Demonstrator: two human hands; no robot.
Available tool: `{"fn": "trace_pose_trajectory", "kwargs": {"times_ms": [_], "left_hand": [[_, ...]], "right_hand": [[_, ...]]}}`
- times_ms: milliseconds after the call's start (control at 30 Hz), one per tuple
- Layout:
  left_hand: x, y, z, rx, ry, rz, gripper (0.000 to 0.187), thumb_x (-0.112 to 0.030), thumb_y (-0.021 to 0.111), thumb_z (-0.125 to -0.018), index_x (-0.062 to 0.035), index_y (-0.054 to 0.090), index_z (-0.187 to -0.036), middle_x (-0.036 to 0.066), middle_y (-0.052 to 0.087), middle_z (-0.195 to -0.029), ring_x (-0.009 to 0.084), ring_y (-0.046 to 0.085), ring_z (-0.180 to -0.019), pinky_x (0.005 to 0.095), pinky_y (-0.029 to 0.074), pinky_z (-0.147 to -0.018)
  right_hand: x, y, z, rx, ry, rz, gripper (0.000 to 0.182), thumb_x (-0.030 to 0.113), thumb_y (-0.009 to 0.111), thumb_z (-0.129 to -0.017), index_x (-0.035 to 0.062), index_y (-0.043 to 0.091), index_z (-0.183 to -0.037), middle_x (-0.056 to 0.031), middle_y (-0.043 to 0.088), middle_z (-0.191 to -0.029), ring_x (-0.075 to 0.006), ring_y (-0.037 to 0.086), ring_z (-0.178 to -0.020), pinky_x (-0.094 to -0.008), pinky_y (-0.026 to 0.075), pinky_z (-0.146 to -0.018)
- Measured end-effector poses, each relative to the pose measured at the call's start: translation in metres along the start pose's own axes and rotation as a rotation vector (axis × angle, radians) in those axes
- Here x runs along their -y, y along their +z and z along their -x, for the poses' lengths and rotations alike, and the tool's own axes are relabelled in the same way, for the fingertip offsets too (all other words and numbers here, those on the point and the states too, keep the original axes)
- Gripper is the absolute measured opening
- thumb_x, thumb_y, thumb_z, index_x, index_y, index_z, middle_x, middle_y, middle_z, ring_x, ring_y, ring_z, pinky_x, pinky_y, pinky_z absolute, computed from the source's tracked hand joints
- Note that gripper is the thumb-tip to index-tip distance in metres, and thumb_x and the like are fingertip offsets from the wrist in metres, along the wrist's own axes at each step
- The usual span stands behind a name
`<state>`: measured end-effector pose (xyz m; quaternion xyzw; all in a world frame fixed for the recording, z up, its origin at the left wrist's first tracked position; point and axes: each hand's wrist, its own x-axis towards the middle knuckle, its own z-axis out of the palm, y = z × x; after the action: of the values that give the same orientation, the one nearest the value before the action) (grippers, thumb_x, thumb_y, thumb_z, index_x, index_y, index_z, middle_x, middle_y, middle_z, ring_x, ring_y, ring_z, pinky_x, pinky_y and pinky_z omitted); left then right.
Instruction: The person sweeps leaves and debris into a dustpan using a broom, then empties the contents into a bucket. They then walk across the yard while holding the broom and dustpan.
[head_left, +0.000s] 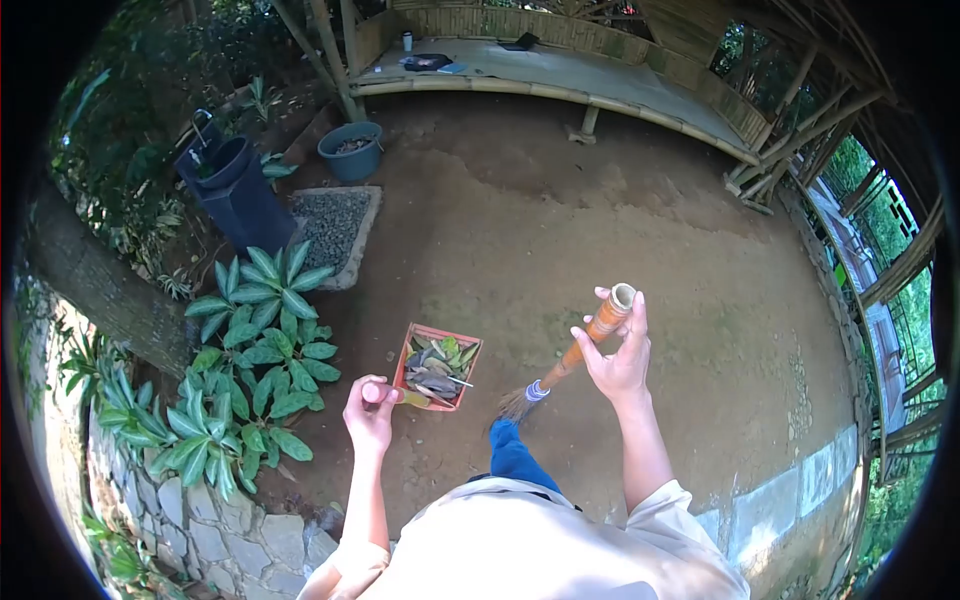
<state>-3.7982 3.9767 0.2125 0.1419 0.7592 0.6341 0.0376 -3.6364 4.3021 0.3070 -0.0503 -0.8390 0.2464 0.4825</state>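
My left hand [368, 418] is closed around the handle end of a red-orange dustpan [460, 338], which hangs over the dirt in front of me. Dry leaves [438, 368], brown and green, fill the pan. In my right hand [622, 352] is a broom [583, 347] with an orange-brown bamboo handle, its hollow top end pointing up toward me. White and blue binding wraps the handle above the bristles [517, 402], which are low beside my blue trouser leg [515, 455].
Leafy plants [255, 370] and a stone wall [215, 535] lie to my left. Farther off stand a dark sink pedestal [240, 205], a teal tub [352, 152] and a gravel bed [335, 225]. A raised bamboo platform [560, 75] spans the back.
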Motion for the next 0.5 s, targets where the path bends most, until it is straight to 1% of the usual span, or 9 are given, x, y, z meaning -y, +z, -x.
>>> {"fn": "trace_pose_trajectory", "kwargs": {"times_ms": [33, 100, 200, 233, 333, 367, 467, 500], "left_hand": [[0.005, 0.010, -0.021, -0.012, 0.006, -0.022, 0.029, 0.009, 0.068, -0.082, -0.0026, 0.059, -0.107, 0.005, 0.063, -0.107, 0.0131, 0.060, -0.097, 0.0271, 0.048, -0.089], [0.008, 0.033, -0.064, -0.053, -0.013, -0.040, 0.029, 0.009, 0.068, -0.082, -0.0028, 0.059, -0.107, 0.005, 0.063, -0.107, 0.0138, 0.061, -0.098, 0.0277, 0.048, -0.089], [0.013, 0.066, -0.122, -0.189, 0.017, -0.045, 0.025, 0.006, 0.072, -0.079, -0.0036, 0.061, -0.100, 0.004, 0.065, -0.097, 0.0111, 0.063, -0.091, 0.0266, 0.049, -0.083], [0.011, 0.077, -0.143, -0.214, 0.024, -0.042, 0.025, 0.005, 0.072, -0.079, -0.0036, 0.061, -0.100, 0.004, 0.065, -0.097, 0.0113, 0.063, -0.091, 0.0267, 0.050, -0.083], [0.003, 0.105, -0.193, -0.253, 0.025, -0.054, 0.025, 0.005, 0.072, -0.080, -0.0034, 0.061, -0.101, 0.004, 0.065, -0.100, 0.0122, 0.063, -0.091, 0.0271, 0.050, -0.083], [0.001, 0.111, -0.208, -0.261, 0.020, -0.064, 0.026, 0.005, 0.072, -0.080, -0.0033, 0.061, -0.102, 0.004, 0.064, -0.101, 0.0126, 0.063, -0.092, 0.0274, 0.050, -0.083], [-0.006, 0.133, -0.258, -0.293, 0.015, -0.036, 0.026, 0.006, 0.071, -0.081, -0.0031, 0.061, -0.103, 0.005, 0.064, -0.103, 0.0135, 0.063, -0.093, 0.0277, 0.050, -0.083], [-0.005, 0.139, -0.276, -0.307, 0.023, -0.045, 0.025, 0.006, 0.071, -0.081, -0.0031, 0.061, -0.103, 0.005, 0.064, -0.103, 0.0134, 0.063, -0.092, 0.0276, 0.050, -0.083]], "right_hand": [[-0.019, 0.011, -0.017, -0.023, -0.004, -0.020, 0.092, 0.003, 0.080, -0.076, 0.0116, 0.023, -0.148, -0.0192, 0.064, -0.122, -0.0300, 0.071, -0.091, -0.0376, 0.059, -0.073], [-0.066, 0.036, -0.048, -0.029, -0.002, -0.071, 0.086, 0.004, 0.080, -0.076, 0.0105, 0.028, -0.144, -0.0185, 0.065, -0.118, -0.0288, 0.072, -0.089, -0.0376, 0.059, -0.073], [-0.120, 0.070, -0.098, -0.028, 0.001, -0.126, 0.076, 0.002, 0.080, -0.076, 0.0094, 0.034, -0.137, -0.0170, 0.067, -0.110, -0.0272, 0.072, -0.086, -0.0372, 0.059, -0.072], [-0.138, 0.083, -0.119, -0.045, 0.002, -0.134, 0.073, 0.002, 0.080, -0.076, 0.0091, 0.037, -0.134, -0.0164, 0.068, -0.108, -0.0268, 0.072, -0.085, -0.0369, 0.059, -0.072], [-0.193, 0.119, -0.164, -0.048, -0.070, -0.189, 0.073, -0.007, 0.077, -0.077, 0.0100, 0.035, -0.135, -0.0139, 0.061, -0.107, -0.0193, 0.067, -0.084, -0.0325, 0.056, -0.073], [-0.206, 0.130, -0.178, -0.056, -0.078, -0.192, 0.066, -0.007, 0.076, -0.078, 0.0097, 0.037, -0.128, -0.0129, 0.060, -0.102, -0.0192, 0.066, -0.085, -0.0319, 0.055, -0.073], [-0.244, 0.166, -0.223, -0.147, -0.145, -0.207, 0.053, -0.003, 0.077, -0.079, 0.0082, 0.040, -0.115, -0.0132, 0.063, -0.088, -0.0256, 0.067, -0.072, -0.0346, 0.053, -0.064], [-0.259, 0.179, -0.236, -0.166, -0.149, -0.224, 0.051, -0.003, 0.076, -0.079, 0.0082, 0.039, -0.113, -0.0126, 0.063, -0.086, -0.0251, 0.065, -0.071, -0.0340, 0.053, -0.063]]}}
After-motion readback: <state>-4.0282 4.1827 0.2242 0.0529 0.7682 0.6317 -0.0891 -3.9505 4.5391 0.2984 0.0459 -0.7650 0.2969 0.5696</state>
